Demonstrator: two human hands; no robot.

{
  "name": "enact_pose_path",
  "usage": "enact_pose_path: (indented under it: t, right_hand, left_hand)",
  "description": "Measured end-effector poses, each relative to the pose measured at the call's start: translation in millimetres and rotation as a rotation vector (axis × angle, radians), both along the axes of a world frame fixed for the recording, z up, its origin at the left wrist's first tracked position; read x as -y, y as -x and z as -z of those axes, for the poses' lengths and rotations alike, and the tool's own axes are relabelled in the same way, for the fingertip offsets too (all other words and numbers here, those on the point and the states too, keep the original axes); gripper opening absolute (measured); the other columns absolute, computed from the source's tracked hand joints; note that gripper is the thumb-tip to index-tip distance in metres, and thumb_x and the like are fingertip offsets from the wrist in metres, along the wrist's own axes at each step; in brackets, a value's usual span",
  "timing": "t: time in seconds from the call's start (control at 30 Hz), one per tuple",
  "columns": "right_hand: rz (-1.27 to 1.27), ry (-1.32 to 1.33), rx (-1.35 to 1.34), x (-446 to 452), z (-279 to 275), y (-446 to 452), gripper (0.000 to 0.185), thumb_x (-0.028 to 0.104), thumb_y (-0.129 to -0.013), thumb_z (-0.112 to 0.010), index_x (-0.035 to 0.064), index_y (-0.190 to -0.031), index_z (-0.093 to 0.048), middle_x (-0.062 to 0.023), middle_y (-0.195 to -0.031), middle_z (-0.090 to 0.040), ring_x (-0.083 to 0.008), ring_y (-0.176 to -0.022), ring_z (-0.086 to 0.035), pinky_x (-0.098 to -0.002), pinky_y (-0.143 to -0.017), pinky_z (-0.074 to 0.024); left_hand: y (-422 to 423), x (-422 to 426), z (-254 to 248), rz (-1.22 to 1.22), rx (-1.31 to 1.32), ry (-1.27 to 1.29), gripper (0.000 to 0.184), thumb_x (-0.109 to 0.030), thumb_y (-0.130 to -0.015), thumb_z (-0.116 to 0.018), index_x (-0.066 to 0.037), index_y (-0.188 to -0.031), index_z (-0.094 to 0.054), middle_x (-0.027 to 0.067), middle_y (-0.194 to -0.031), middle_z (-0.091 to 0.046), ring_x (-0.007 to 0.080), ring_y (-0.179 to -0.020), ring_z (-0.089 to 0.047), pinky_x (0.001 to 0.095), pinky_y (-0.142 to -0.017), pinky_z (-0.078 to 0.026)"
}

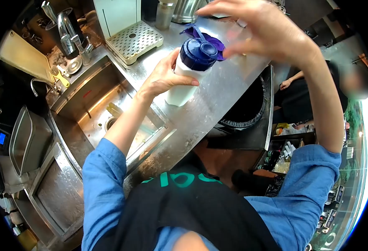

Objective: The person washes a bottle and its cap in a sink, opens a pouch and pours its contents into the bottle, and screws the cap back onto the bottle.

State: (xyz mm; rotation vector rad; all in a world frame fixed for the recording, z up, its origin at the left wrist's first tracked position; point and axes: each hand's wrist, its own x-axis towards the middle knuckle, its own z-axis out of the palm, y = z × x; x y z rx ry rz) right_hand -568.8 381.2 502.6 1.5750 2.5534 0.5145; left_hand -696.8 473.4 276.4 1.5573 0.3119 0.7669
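A white bottle with a dark blue lid stands on the steel counter, tilted slightly in this view. My left hand is wrapped round its upper body, thumb across the front just below the lid. To the right of the lid and above the counter, my right hand is raised with its fingers apart, smeared by motion, and nothing shows in it. Something purple and crumpled lies behind the lid; I cannot tell whether it is attached.
Left of the bottle is a steel sink with a tap. Behind stands a white machine with a perforated drip tray. A lined black bin is below the counter's right edge. Another person stands at right.
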Motion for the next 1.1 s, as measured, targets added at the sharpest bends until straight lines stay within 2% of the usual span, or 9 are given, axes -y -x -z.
enact_pose_path:
  t: [0.07, 0.1, 0.4, 0.73, 0.83, 0.87, 0.93, 1.0, 1.1]
  right_hand:
    - [-0.339, -0.082, 0.220, -3.3, 24.4, -3.4, 0.070, 0.023, -0.067, -0.080, 0.0164, -0.130, -0.049, -0.0119, -0.119, -0.058, -0.0260, -0.114, -0.054, -0.0387, -0.097, -0.0452]
    - [-0.197, 0.007, 0.200, 0.0, 39.3, 2.2, 0.090, 0.007, -0.049, -0.085, 0.0178, -0.131, -0.047, -0.0058, -0.137, -0.044, -0.0243, -0.131, -0.036, -0.0401, -0.108, -0.0326]
    - [-0.278, 0.192, 0.124, -33.3, 56.6, -11.7, 0.067, 0.013, -0.056, -0.082, 0.0136, -0.118, -0.057, -0.0048, -0.106, -0.059, -0.0228, -0.106, -0.052, -0.0395, -0.097, -0.0391]
    - [-0.143, 0.348, 0.080, -43.3, 61.8, -11.1, 0.058, 0.018, -0.058, -0.076, 0.0145, -0.114, -0.058, -0.0087, -0.100, -0.059, -0.0272, -0.113, -0.051, -0.0432, -0.105, -0.0326]
    - [-0.454, -0.279, 0.067, -43.6, 104.6, -28.3, 0.070, 0.027, -0.066, -0.073, 0.0242, -0.132, -0.050, -0.0103, -0.116, -0.059, -0.0285, -0.118, -0.049, -0.0472, -0.101, -0.0353]
    - [-0.648, -0.476, -0.201, -61.8, 131.6, -35.4, 0.066, 0.030, -0.072, -0.070, 0.0268, -0.134, -0.047, -0.0105, -0.116, -0.059, -0.0291, -0.119, -0.048, -0.0522, -0.100, -0.0357]
    - [-0.541, -0.742, -0.265, -1.5, 130.4, -13.6, 0.057, 0.041, -0.073, -0.067, 0.0186, -0.123, -0.052, -0.0122, -0.110, -0.059, -0.0331, -0.114, -0.050, -0.0597, -0.093, -0.0359]
    - [-0.241, -0.365, -0.451, 120.0, 103.5, 11.2, 0.059, 0.038, -0.069, -0.074, 0.0136, -0.118, -0.053, -0.0154, -0.115, -0.053, -0.0344, -0.115, -0.048, -0.0574, -0.094, -0.0372]
    - [0.152, -0.247, -0.839, 248.1, 160.6, 4.8, 0.060, 0.035, -0.072, -0.074, 0.0083, -0.122, -0.054, -0.0155, -0.115, -0.052, -0.0348, -0.113, -0.048, -0.0451, -0.093, -0.0431]
  left_hand:
    - [-0.8, -3.2, 3.5, 0.014, -0.010, -0.004, 0.082, -0.029, -0.052, -0.088, -0.005, -0.121, -0.052, 0.0096, -0.109, -0.062, 0.0215, -0.104, -0.058, 0.0362, -0.093, -0.044]
    - [-1.3, -4.2, 6.0, 0.025, -0.018, -0.006, 0.082, -0.028, -0.052, -0.088, -0.005, -0.122, -0.051, 0.0095, -0.109, -0.062, 0.0213, -0.104, -0.058, 0.0359, -0.093, -0.044]
    - [0.8, 1.2, -1.7, 0.015, -0.036, 0.017, 0.075, -0.021, -0.056, -0.083, -0.004, -0.121, -0.050, 0.0077, -0.108, -0.061, 0.0204, -0.104, -0.057, 0.0343, -0.095, -0.041]
    - [-3.9, 1.1, 3.9, -0.122, -0.118, -0.063, 0.074, -0.027, -0.058, -0.082, -0.007, -0.122, -0.051, 0.0079, -0.110, -0.059, 0.0207, -0.102, -0.057, 0.0341, -0.089, -0.044]
    - [-2.3, 7.6, 8.9, -0.331, -0.217, -0.212, 0.066, -0.023, -0.068, -0.078, 0.002, -0.123, -0.053, 0.0104, -0.107, -0.061, 0.0213, -0.097, -0.057, 0.0348, -0.086, -0.044]
    - [-8.1, -8.1, 21.0, -0.223, -0.184, -0.129, 0.061, -0.018, -0.069, -0.081, -0.001, -0.122, -0.055, 0.0122, -0.110, -0.063, 0.0229, -0.099, -0.059, 0.0338, -0.083, -0.049]
    - [-18.9, -24.4, 34.3, -0.178, -0.165, -0.099, 0.060, -0.015, -0.071, -0.079, 0.000, -0.123, -0.054, 0.0130, -0.111, -0.063, 0.0230, -0.100, -0.059, 0.0338, -0.083, -0.049]
    - [-21.7, -38.3, 44.8, -0.222, -0.183, -0.128, 0.059, -0.013, -0.072, -0.078, 0.000, -0.124, -0.054, 0.0138, -0.112, -0.063, 0.0231, -0.100, -0.059, 0.0337, -0.084, -0.050]
    - [-28.2, -12.1, 26.3, -0.374, -0.229, -0.315, 0.058, -0.008, -0.074, -0.077, 0.002, -0.125, -0.052, 0.0153, -0.114, -0.062, 0.0232, -0.101, -0.059, 0.0338, -0.086, -0.049]
